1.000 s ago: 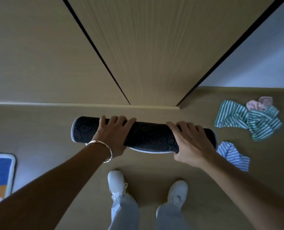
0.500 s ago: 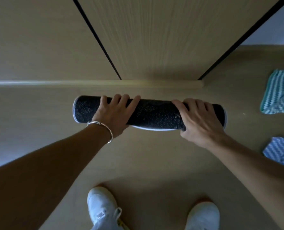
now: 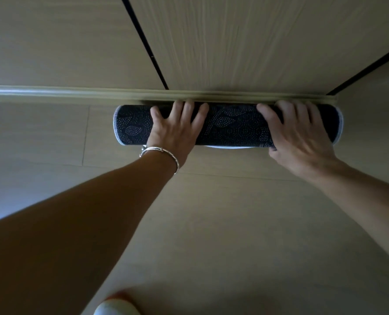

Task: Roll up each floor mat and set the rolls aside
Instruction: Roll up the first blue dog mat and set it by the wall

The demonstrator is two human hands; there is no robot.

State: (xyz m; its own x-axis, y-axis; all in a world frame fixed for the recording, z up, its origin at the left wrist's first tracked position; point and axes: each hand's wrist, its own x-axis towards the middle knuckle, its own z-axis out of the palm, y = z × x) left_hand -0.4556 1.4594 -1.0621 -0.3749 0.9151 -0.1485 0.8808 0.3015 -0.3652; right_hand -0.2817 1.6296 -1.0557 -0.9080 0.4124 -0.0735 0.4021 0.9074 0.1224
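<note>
A rolled-up dark mat (image 3: 232, 127) with a white dotted leaf pattern and pale stitched ends lies on the wooden floor, pressed along the baseboard (image 3: 75, 94). My left hand (image 3: 177, 130), with a silver bracelet on the wrist, grips the roll left of its middle, fingers curled over the top. My right hand (image 3: 300, 135) grips the roll near its right end, fingers over the top and thumb toward the middle.
Wooden cabinet doors (image 3: 234, 42) with dark gaps rise behind the baseboard. Pale wood floor (image 3: 211, 223) spreads below the roll. The toe of a white shoe (image 3: 116, 306) shows at the bottom edge.
Both hands carried the roll forward to the baseboard, where it now rests. The view moved forward, so the striped cloths at the right and most of the shoes left the frame.
</note>
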